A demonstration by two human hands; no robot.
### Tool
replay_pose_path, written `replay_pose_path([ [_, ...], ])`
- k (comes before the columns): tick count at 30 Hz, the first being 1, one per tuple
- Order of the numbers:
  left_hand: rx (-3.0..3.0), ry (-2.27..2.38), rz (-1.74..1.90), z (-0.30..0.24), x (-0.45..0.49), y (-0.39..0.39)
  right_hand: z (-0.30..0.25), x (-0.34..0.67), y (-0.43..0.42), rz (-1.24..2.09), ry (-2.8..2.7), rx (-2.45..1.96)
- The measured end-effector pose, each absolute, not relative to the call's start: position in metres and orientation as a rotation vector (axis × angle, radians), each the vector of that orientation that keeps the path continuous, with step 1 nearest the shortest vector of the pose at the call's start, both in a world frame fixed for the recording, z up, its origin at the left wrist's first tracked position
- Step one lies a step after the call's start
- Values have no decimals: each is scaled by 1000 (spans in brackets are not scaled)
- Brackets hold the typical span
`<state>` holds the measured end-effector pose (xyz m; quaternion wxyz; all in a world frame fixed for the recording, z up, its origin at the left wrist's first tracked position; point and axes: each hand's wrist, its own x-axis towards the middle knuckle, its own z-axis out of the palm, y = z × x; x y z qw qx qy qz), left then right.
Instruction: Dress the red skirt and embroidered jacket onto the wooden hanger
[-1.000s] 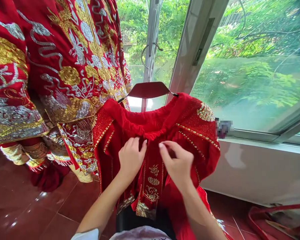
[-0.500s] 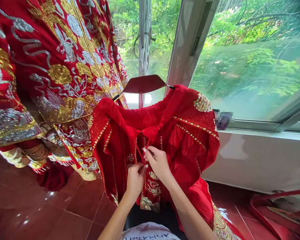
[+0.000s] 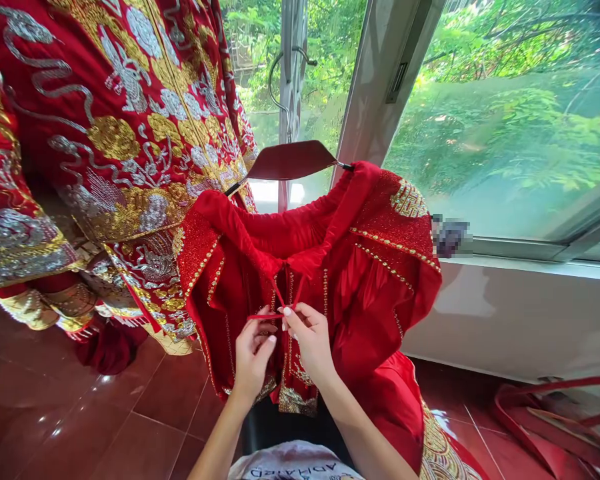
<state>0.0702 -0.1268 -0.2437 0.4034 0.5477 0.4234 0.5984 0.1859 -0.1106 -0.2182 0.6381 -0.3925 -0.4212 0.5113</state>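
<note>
Your left hand (image 3: 251,352) and right hand (image 3: 310,340) both pinching thin red drawstring (image 3: 265,315) at waist of red skirt (image 3: 360,267), hanging on hanger (image 3: 287,160) beside embroidered robe (image 3: 120,133), by window.

Daylight pours through a large window (image 3: 510,153) with a pale frame (image 3: 375,93), and green trees (image 3: 480,40) stand close outside. Below its sill (image 3: 530,268) runs a plain white wall (image 3: 520,327). The floor (image 3: 80,413) is glossy dark-red tile, catching bright reflections.
</note>
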Motion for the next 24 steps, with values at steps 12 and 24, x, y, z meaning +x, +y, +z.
replay_pose_path([
  [12, 2228, 1572, 1756, -173, 78, -101, -220, 177, -127, 930, -1141, -989],
  [24, 755, 853, 1535, -189, 79, -102, -206, 181, -133, 980, -1223, -1015],
])
